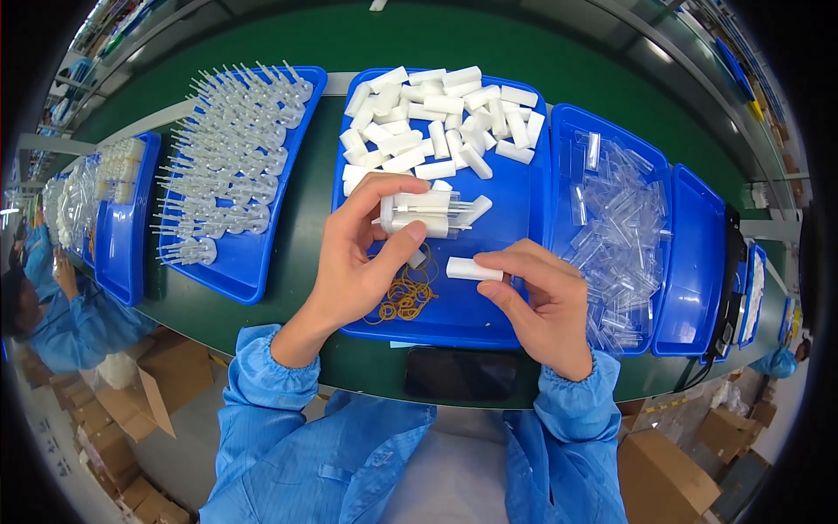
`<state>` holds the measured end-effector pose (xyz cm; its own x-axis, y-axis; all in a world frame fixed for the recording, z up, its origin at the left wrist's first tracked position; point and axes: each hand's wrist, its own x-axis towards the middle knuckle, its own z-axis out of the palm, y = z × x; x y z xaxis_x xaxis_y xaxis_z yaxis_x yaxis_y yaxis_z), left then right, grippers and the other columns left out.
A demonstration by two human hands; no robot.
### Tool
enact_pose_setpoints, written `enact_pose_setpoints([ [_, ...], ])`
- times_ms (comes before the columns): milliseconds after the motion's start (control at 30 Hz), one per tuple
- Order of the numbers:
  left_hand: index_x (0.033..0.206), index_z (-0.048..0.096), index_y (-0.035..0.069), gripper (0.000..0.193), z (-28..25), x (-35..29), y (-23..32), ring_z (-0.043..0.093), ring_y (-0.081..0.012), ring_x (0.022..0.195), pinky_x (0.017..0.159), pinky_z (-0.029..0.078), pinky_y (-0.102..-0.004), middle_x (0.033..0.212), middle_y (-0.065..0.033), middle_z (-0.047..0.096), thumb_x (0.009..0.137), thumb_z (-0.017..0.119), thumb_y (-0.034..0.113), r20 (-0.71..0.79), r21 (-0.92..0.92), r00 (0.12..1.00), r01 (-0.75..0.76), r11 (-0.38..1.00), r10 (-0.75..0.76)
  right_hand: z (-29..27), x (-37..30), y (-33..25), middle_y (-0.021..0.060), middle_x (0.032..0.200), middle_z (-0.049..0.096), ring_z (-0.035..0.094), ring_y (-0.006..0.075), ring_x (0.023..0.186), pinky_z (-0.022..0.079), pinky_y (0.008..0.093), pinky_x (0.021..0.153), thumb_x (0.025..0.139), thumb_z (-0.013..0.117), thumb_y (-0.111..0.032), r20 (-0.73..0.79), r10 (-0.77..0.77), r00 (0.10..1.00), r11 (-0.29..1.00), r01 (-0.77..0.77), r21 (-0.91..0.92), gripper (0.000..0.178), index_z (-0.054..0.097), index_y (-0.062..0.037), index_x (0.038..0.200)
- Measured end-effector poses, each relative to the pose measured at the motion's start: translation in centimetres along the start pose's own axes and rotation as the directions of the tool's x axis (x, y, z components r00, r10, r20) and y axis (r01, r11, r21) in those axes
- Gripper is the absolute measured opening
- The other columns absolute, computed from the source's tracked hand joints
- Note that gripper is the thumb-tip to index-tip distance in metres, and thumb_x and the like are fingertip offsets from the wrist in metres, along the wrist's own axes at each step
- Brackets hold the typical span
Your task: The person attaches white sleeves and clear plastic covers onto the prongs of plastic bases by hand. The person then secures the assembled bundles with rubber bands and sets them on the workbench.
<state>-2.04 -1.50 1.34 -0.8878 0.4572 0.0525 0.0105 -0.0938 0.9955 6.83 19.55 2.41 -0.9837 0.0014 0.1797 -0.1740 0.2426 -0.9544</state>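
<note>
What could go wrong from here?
- The right hand pinches the white block near one end only, so it might twist or slip.
- The left hand grips the pin part between thumb and fingers; a loose grip could let it drop into the tray, perhaps onto the tangled bands.
- The phone lies near the table's front edge, between both sleeves; a stray arm might knock it off.

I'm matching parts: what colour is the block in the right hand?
White; the block shows best in the head view.
</note>
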Motion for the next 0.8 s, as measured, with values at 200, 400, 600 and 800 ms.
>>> enact_pose_setpoints([
  [200,0.123,0.06,0.002,0.032,0.2,0.0,-0.4,0.06,-0.0178,0.11,0.085,0.053,-0.0283,0.123,-0.0084,0.056,0.09,0.064,-0.001,0.014,0.011,1.0,0.015,1.0,-0.015,-0.2,-1.0,0.6,0.0106,0.085,0.067,0.061,0.016,0.07,0.047,0.0267,0.064,0.087,0.072,0.0,0.009,0.132,0.991,0.989,-0.132,0.06,0.023,0.072,-0.0009,0.11],
  [400,0.124,0.059,0.002,0.034,0.6,-0.3,-0.7,0.06,-0.0178,0.11,0.089,0.052,-0.0301,0.124,-0.0089,0.055,0.09,0.064,-0.001,0.082,0.057,0.996,0.014,0.998,-0.018,-0.5,-1.1,0.7,0.012,0.09,0.071,0.068,0.016,0.08,0.052,0.0266,0.069,0.09,0.065,0.005,-0.052,0.171,0.984,0.967,-0.157,0.2,0.021,0.069,0.0023,0.111],
  [600,0.123,0.059,0.003,0.036,0.7,-0.3,-0.9,0.06,-0.0192,0.114,0.094,0.051,-0.0308,0.124,-0.0101,0.055,0.088,0.065,-0.003,0.167,0.114,0.985,-0.058,0.992,0.038,-1.0,-1.1,0.0,0.0119,0.094,0.072,0.07,0.015,0.082,0.054,0.025,0.07,0.093,0.061,0.003,-0.143,0.331,0.933,0.895,-0.262,0.361,0.017,0.067,0.0043,0.109],
  [800,0.123,0.061,0.003,0.037,1.0,-0.3,-0.6,0.06,-0.0205,0.116,0.093,0.053,-0.0309,0.126,-0.0108,0.054,0.087,0.064,-0.005,0.179,0.162,0.982,-0.082,0.983,0.052,-1.6,-0.9,0.5,0.0101,0.099,0.067,0.067,0.0136,0.085,0.053,0.0241,0.074,0.093,0.062,0.005,-0.166,0.282,0.945,0.936,-0.233,0.263,0.016,0.068,0.0058,0.108],
])
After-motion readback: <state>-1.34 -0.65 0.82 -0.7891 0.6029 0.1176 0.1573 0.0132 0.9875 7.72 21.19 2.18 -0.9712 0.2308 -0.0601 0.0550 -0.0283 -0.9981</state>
